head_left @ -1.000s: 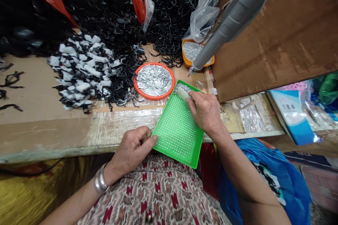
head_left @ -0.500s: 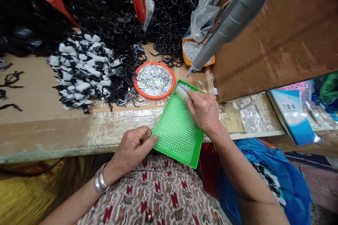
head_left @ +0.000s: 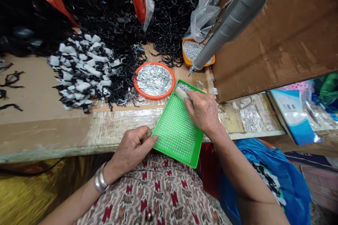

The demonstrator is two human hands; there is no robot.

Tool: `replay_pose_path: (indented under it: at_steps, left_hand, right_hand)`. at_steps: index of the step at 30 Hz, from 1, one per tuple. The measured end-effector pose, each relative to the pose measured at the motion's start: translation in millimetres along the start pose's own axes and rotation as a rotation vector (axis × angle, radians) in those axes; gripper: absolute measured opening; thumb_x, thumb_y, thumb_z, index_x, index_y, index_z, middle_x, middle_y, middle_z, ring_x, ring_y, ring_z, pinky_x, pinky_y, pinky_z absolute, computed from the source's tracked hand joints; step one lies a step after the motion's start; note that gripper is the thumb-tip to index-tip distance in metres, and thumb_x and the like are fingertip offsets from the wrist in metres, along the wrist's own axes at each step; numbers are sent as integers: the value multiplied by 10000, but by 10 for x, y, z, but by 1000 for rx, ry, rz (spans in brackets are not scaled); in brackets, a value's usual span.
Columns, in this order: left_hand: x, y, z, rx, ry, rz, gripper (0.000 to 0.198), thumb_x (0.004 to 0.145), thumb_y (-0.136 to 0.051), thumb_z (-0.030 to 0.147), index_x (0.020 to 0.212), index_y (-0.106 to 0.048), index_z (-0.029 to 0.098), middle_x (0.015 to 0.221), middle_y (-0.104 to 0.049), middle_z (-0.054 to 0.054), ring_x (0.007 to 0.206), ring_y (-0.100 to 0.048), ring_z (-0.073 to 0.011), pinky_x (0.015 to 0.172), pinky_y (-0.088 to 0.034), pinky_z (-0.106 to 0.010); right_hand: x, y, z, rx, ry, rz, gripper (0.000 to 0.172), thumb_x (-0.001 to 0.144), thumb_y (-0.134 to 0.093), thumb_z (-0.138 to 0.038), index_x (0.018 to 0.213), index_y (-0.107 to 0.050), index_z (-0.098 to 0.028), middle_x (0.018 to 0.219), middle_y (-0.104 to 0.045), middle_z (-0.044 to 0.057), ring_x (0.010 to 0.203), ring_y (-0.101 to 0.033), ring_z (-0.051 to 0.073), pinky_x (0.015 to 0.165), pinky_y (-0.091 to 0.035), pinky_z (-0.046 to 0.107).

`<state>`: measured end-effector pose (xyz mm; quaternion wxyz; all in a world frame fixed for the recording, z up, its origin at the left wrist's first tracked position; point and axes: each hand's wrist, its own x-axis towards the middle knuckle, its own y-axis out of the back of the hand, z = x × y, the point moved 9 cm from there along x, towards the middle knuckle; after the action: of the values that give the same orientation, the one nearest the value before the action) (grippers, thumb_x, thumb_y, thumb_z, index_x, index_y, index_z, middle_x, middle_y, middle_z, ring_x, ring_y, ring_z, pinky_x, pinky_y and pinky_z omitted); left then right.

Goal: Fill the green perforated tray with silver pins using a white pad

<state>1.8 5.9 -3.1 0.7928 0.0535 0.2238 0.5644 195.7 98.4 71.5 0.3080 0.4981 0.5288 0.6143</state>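
A green tray (head_left: 174,119) with rows of small holes, many filled with silvery screws, lies slanted over the table's front edge. My left hand (head_left: 137,144) pinches its near left rim between thumb and fingers. Inside the far end, my right hand (head_left: 203,109) grips a white scraper (head_left: 181,93), a flat strip whose other end is hidden by the fingers. Against the scraper's far side lies a heap of small screws (head_left: 184,87). Just beyond the tray stands a round orange-red dish (head_left: 135,83) of thin silvery metal pins (head_left: 154,79).
A grey electric screwdriver (head_left: 232,24) hangs above the tray's far right. Behind its tip sits an orange container (head_left: 186,61) of small screws. Black and white parts (head_left: 84,70) are piled at left. A brown board (head_left: 277,42) stands at right, near a blue-white booklet (head_left: 293,112).
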Motion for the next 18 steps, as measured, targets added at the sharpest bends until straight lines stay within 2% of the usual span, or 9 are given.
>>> replay_pose_path:
  at_steps: [8, 18]
  left_hand:
    - [12, -10, -22, -2, 8, -1, 383, 918, -547, 445, 644, -423, 208, 598, -355, 53, 561, -340, -110, 528, -276, -252]
    - [10, -4, -17, -5, 7, 2, 377, 918, -545, 439, 645, -425, 209, 597, -357, 53, 562, -344, -111, 532, -281, -253]
  right_hand:
    - [11, 44, 49, 19, -47, -19, 230, 959, -493, -201, 976, -718, -156, 905, -771, 86, 826, -688, 222, 765, -424, 361]
    - [-6, 29, 30, 14, -69, -4, 203, 943, -523, -189, 964, -722, -152, 909, -776, 82, 819, -701, 224, 745, -424, 358]
